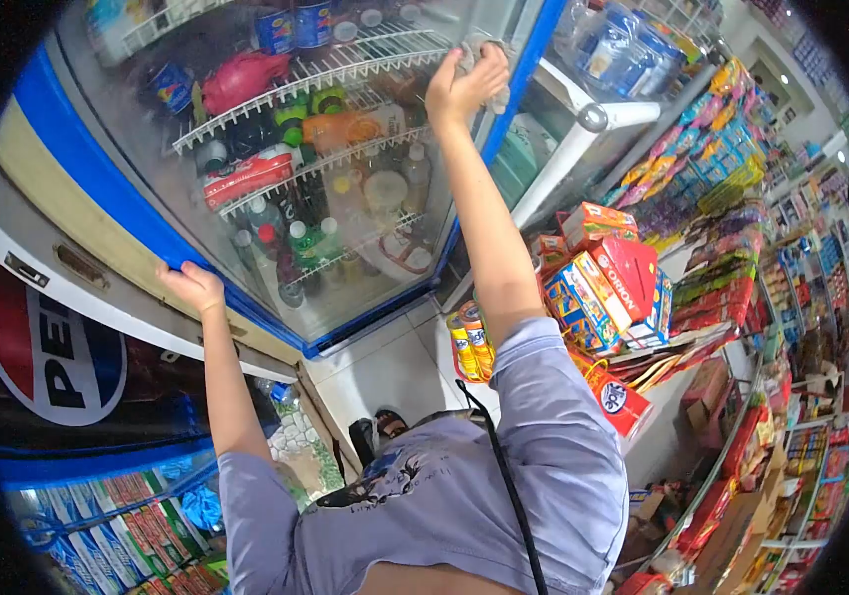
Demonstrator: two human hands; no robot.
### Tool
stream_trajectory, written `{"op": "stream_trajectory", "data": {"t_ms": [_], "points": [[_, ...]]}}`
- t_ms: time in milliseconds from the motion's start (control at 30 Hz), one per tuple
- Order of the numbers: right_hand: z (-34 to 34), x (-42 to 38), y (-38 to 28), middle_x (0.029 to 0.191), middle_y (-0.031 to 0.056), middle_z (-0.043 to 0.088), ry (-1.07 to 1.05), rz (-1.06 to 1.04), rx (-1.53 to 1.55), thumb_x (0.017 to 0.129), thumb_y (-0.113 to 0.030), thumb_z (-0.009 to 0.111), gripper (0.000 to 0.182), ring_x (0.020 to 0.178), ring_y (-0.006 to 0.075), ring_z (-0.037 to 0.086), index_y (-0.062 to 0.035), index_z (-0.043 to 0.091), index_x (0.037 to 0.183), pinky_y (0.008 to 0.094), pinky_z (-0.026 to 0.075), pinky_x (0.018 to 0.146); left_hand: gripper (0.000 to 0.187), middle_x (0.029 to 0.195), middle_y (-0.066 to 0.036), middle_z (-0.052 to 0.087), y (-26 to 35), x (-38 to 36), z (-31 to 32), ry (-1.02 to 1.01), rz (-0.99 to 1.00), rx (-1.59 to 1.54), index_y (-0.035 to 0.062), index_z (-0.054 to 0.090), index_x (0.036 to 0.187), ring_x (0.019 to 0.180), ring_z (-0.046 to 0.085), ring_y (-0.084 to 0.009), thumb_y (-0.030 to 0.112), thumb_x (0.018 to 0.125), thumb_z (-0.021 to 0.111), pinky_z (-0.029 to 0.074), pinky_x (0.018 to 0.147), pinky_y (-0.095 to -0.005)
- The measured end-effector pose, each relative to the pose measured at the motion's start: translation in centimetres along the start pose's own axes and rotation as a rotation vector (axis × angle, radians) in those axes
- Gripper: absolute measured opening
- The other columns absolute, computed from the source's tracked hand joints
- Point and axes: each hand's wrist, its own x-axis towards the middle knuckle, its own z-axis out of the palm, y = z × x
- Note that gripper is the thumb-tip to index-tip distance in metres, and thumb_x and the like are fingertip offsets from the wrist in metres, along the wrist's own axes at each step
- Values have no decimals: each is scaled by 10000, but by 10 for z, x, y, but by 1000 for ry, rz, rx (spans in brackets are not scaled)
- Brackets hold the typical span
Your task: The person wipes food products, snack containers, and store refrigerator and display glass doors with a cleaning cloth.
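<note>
A glass refrigerator door [345, 288] with a blue frame stands in front of me, swung out. My left hand [193, 288] grips the blue edge of its frame at the lower left. Up near the opposite edge, my right hand [466, 87] presses a crumpled greyish cloth [493, 71] against the glass, fingers bent over it. Behind the pane, white wire shelves [315, 74] carry bottles, cans, a pink bag [243, 81] and a red-and-white box [251, 177].
On my right are stacked snack boxes, including a red Orion box [625, 278], and yellow cans [471, 342] stand near the floor. Hanging packets [702, 159] and stocked shelves [811, 297] line that side. A Pepsi panel [53, 342] is on the left.
</note>
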Motion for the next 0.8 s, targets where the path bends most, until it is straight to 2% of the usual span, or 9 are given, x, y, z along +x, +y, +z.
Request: {"op": "stream_trajectory", "data": {"t_ms": [167, 300, 333, 433, 500, 600, 667, 733, 800], "points": [[7, 3, -43, 952, 169, 404, 66, 282, 65, 734, -179, 469, 307, 897, 312, 352, 12, 384, 960, 397, 236, 795, 454, 910, -260, 405, 7, 2, -5, 21, 6, 42, -93, 339, 998, 823, 409, -392, 320, 809, 319, 320, 744, -428], [14, 6, -85, 900, 144, 440, 28, 250, 122, 730, -177, 474, 290, 857, 314, 372, 5, 403, 945, 404, 257, 753, 441, 902, -246, 411, 11, 3, -5, 37, 42, 70, -80, 340, 1002, 802, 414, -387, 313, 803, 318, 325, 725, -426], [16, 9, -102, 830, 122, 475, 44, 114, 157, 664, -185, 515, 291, 786, 303, 409, -12, 455, 890, 399, 283, 689, 438, 907, -242, 413, 11, 4, -4, 56, 63, 90, -82, 338, 1010, 807, 415, -382, 300, 797, 326, 326, 731, -420], [18, -12, -156, 770, 59, 505, -247, -288, 325, 513, -231, 551, 303, 703, 244, 450, -109, 521, 789, 392, 291, 611, 439, 909, -241, 415, 13, 3, -5, 43, 41, 79, -81, 337, 1020, 811, 417, -378, 295, 793, 329, 326, 736, -414], [18, -45, -182, 844, -1, 518, -374, -642, 372, 523, -313, 555, 307, 762, 183, 468, -198, 520, 805, 402, 306, 619, 427, 908, -238, 417, 15, 4, -5, 56, 44, 80, -75, 343, 1010, 809, 418, -375, 291, 791, 327, 329, 734, -411], [5, -73, -186, 859, -30, 458, -514, -1265, 490, 546, -363, 559, 322, 803, 111, 449, -178, 460, 790, 309, 355, 628, 397, 894, -219, 429, 18, 6, -6, 43, 50, 56, -53, 366, 982, 804, 430, -356, 292, 790, 330, 338, 727, -396], [11, -86, -166, 854, -28, 441, -465, -1473, 742, 570, -292, 511, 247, 809, 108, 443, -158, 444, 767, 269, 350, 651, 391, 892, -214, 431, 19, 7, -7, 53, 47, 64, -49, 371, 980, 803, 434, -351, 290, 789, 334, 340, 726, -394], [12, -75, -138, 917, -20, 457, -730, -1798, 733, 599, -275, 511, 250, 898, 121, 441, -137, 452, 800, 302, 371, 736, 374, 899, -209, 432, 19, 5, -8, 35, 39, 60, -43, 379, 983, 811, 436, -341, 272, 783, 346, 338, 733, -389], [26, -29, -103, 988, -29, 473, -681, -1800, 953, 657, -197, 455, 245, 921, 128, 458, -153, 477, 897, 265, 373, 762, 372, 905, -209, 429, 19, 4, -7, 50, 45, 71, -45, 376, 990, 818, 432, -342, 263, 782, 349, 335, 740, -387]]}}
